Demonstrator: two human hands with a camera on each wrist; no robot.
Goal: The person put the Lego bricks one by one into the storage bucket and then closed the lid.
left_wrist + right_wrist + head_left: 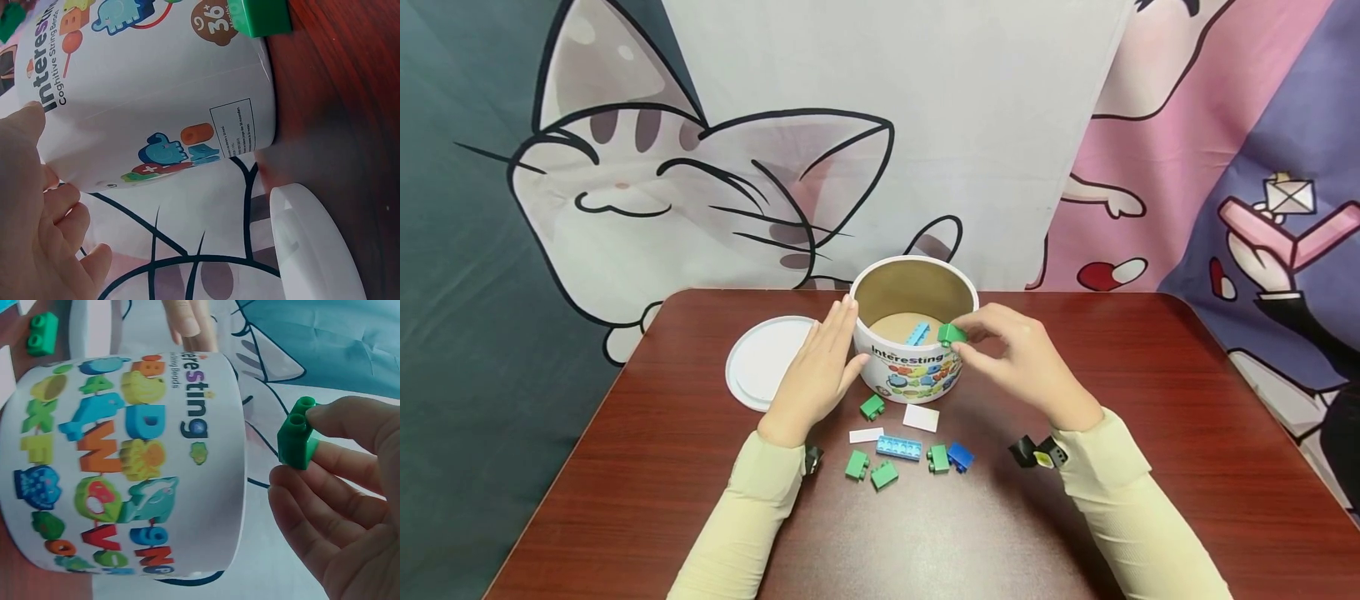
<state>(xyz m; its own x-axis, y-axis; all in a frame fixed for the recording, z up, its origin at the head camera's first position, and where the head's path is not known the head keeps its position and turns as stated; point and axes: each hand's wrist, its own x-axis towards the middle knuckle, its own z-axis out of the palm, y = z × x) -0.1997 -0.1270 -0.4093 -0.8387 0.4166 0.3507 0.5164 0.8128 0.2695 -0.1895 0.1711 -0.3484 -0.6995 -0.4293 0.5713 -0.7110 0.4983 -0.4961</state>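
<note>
At a white tub (906, 379), right hand (1026, 358) pinches green block (951, 333)
Straight-fingered left hand (816, 367) seems to touch the tub.

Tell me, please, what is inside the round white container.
A light blue oblong plastic block shows against the beige bottom. The front wall covers the nearest part, so I cannot see there.

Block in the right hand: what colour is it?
Green; the block in the right hand shows best in the right wrist view.
</note>
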